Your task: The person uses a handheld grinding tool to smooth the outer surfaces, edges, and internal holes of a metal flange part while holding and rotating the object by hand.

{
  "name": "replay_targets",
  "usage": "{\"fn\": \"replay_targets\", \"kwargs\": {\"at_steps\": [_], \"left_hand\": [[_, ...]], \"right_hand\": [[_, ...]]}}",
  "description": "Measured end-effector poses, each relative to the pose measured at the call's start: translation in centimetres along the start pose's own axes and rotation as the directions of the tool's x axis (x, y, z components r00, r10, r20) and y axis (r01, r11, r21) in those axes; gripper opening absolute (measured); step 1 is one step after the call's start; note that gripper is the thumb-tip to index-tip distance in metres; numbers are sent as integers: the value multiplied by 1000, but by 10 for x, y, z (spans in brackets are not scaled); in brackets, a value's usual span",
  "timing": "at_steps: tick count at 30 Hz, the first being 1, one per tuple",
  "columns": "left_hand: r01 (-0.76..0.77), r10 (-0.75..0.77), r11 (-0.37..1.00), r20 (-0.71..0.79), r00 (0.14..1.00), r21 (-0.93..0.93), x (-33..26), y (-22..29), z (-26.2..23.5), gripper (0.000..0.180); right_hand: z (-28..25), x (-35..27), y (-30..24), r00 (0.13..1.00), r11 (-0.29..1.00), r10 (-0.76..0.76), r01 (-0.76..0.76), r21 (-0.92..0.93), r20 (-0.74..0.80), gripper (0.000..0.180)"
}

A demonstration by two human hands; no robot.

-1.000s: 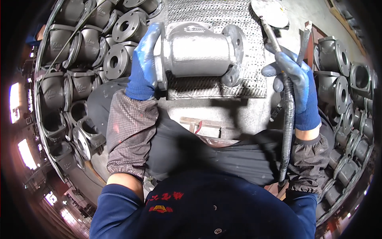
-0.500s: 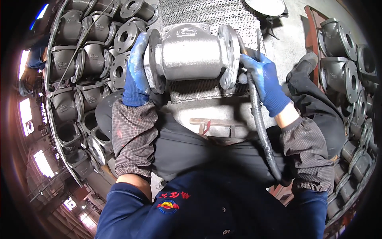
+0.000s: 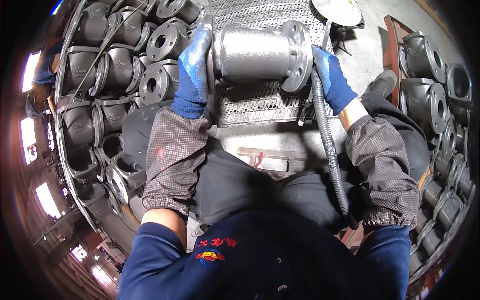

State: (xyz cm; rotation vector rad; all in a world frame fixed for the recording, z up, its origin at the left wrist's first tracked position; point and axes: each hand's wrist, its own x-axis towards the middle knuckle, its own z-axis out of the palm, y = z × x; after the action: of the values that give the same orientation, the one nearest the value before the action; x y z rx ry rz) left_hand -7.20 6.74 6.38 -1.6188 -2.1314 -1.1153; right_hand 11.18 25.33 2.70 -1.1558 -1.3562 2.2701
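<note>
A person's left hand [image 3: 195, 70], in a blue work glove, presses lengthwise along the left flange of a gray metal casting [image 3: 255, 54], fingers together and pointing away from the body, gripping the flange at its edge. The right hand [image 3: 329, 77], gloved in the same blue, is curled just beside the casting's right flange [image 3: 301, 50]; its fingertips are hidden, so whether they close on the flange or on something else cannot be told. A black ribbed hose [image 3: 327, 145] runs from beside that hand down toward the person's lap. The casting lies sideways in front of the person, its barrel running left to right between the hands, above a metal grating [image 3: 250, 111]; whether it touches the grating is unclear. Checked sleeve covers [image 3: 172, 155] wrap the forearms, and dark trousers [image 3: 225, 185] cover legs set wide apart. Between the knees, a low frame [image 3: 272, 152] sits on the pale floor. At left, many similar flanged castings [image 3: 120, 67] are packed in rows, with more stacked castings [image 3: 420, 100] at right beside a reddish upright [image 3: 393, 45]. Beyond the right hand, near the top edge, is a pale round disc [image 3: 340, 11].
</note>
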Motion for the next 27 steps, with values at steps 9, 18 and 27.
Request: {"fn": "replay_targets", "kwargs": {"at_steps": [9,18,27], "left_hand": [[30,-27,998,76,997,-49,-38,12,-34,57],[571,-634,413,227,740,-709,-1,20,-22,37],[688,-814,241,243,527,-685,-7,14,17,31]], "right_hand": [[-1,-13,-12,961,865,-77,196,-461,264,30],[-4,24,-37,959,991,-8,46,-128,282,27],[-7,26,-47,854,621,-474,496,-607,212,25]]}}
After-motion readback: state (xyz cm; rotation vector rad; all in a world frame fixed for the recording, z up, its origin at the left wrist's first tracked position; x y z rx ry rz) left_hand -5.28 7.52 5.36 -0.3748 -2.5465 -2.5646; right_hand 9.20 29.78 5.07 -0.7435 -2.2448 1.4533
